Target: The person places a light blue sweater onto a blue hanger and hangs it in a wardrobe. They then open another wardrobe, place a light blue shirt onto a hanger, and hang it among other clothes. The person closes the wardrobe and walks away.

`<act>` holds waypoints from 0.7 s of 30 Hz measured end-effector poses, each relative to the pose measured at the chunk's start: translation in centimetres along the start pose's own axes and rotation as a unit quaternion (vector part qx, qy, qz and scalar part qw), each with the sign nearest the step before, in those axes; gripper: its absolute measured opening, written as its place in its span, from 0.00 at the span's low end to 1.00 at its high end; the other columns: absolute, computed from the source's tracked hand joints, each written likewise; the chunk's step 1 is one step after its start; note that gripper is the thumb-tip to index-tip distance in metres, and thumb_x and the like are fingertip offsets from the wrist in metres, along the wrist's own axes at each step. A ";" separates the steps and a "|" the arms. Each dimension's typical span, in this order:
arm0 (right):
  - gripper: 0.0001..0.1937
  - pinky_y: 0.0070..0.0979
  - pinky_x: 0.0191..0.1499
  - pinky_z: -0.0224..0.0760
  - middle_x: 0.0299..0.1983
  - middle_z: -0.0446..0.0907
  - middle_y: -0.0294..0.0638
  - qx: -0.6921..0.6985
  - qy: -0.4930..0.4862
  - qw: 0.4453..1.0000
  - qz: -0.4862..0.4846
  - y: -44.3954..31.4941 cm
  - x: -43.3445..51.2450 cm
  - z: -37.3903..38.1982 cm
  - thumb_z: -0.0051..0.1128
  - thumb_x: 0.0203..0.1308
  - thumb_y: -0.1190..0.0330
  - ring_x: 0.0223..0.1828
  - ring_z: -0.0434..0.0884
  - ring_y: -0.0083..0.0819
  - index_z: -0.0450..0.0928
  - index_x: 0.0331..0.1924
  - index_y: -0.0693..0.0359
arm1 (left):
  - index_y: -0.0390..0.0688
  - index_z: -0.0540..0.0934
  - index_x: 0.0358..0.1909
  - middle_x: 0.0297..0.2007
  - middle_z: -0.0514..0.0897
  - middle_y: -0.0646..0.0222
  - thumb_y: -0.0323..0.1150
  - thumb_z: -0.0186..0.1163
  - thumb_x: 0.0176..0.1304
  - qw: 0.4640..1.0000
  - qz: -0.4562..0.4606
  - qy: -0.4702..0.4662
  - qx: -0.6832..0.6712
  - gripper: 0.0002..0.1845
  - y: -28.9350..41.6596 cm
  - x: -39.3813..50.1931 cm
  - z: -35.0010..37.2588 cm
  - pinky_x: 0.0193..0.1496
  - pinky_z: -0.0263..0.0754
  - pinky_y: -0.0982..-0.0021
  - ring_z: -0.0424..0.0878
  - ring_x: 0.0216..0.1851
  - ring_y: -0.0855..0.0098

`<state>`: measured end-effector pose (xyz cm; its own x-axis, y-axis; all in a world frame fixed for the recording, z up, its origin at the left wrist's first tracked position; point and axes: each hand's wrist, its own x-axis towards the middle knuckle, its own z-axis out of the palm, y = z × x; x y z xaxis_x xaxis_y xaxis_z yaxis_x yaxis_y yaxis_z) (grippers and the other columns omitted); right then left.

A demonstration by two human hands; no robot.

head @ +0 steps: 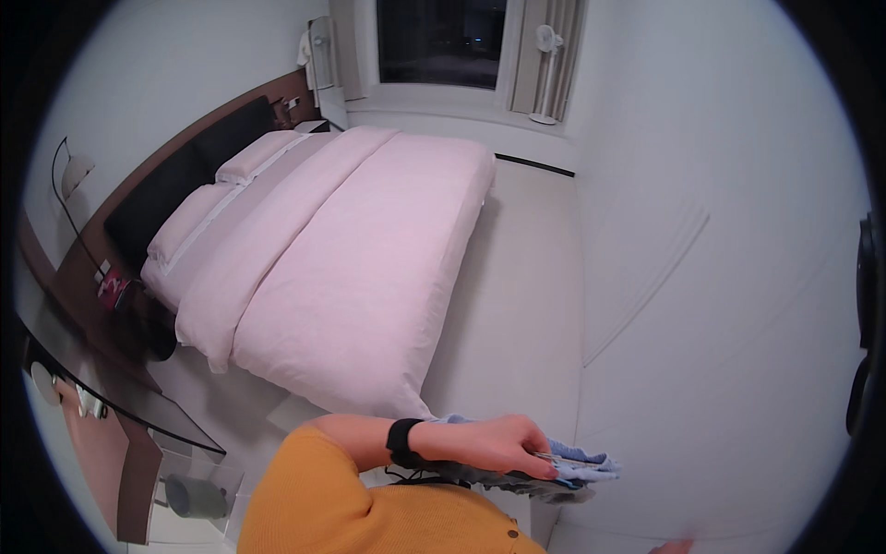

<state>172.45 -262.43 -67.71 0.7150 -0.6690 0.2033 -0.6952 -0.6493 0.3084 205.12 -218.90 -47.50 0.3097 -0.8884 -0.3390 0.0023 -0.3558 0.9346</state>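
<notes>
My left hand (pixel 516 443) reaches across my body from the left, a black band (pixel 405 442) around its wrist. Its fingers are closed on a bundle of clothes (pixel 585 465), light blue cloth with darker grey cloth below. Thin metal and blue strips, perhaps parts of hangers, show between the thumb and fingers. Forearm and hand hide much of the bundle. At the bottom edge, to the right, only a blurred bit of my right hand (pixel 673 546) is visible, close to the white wall (pixel 699 388); whether it holds anything cannot be seen.
Ahead stands a bed with a pink duvet (pixel 360 270), and a strip of pale floor (pixel 529 277) runs between it and the wall. A white fan (pixel 549 76) stands by the window. At lower left are a glass-topped table (pixel 166 415) and a grey bin (pixel 196 496).
</notes>
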 end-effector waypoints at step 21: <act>0.12 0.36 0.50 0.63 0.38 0.79 0.41 0.211 -0.017 0.976 0.042 -6.4 -23.4 -8.4 0.55 0.44 0.70 0.48 0.73 0.37 0.77 0.36 0.62 | 0.26 0.78 0.39 0.24 0.76 0.67 0.32 0.58 0.56 0.988 -0.067 0.042 -0.131 0.16 3.3 11.5 1.2 0.24 0.65 0.80 0.71 0.19 0.78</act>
<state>160.76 -239.58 -66.60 0.6560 -0.7335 0.1781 -0.7253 -0.6779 -0.1200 207.52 -230.65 -48.41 0.3674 -0.8074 -0.4617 0.2917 -0.3713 0.8815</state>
